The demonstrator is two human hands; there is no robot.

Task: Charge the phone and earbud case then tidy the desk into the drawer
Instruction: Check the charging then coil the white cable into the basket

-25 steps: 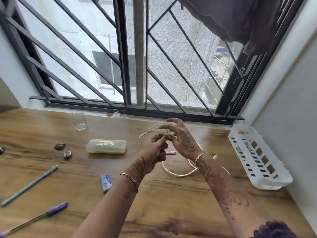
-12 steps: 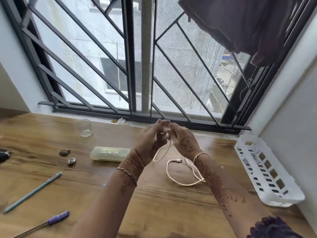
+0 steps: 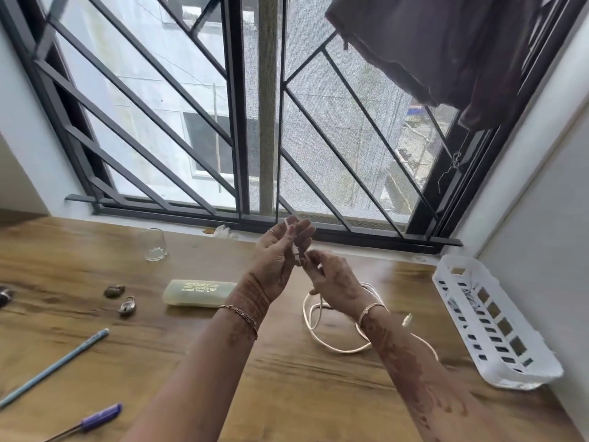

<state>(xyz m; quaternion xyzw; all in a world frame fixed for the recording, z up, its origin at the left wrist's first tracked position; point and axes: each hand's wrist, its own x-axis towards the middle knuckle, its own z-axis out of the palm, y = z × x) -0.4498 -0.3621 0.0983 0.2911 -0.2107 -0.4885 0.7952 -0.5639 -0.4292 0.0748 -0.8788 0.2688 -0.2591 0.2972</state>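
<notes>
Both hands, left (image 3: 276, 253) and right (image 3: 331, 277), are pinching the cable (image 3: 334, 346) above the table (image 3: 287, 393), apparently coiling it for storage.

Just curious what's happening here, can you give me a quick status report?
Left hand and right hand both pinching the thin white charging cable above the wooden desk. Cable's loops lie on desk. No phone visible. Nothing obstructing.

white cable (image 3: 334, 347), white slotted basket (image 3: 497, 330), wood-grain desk (image 3: 287, 393)
</notes>
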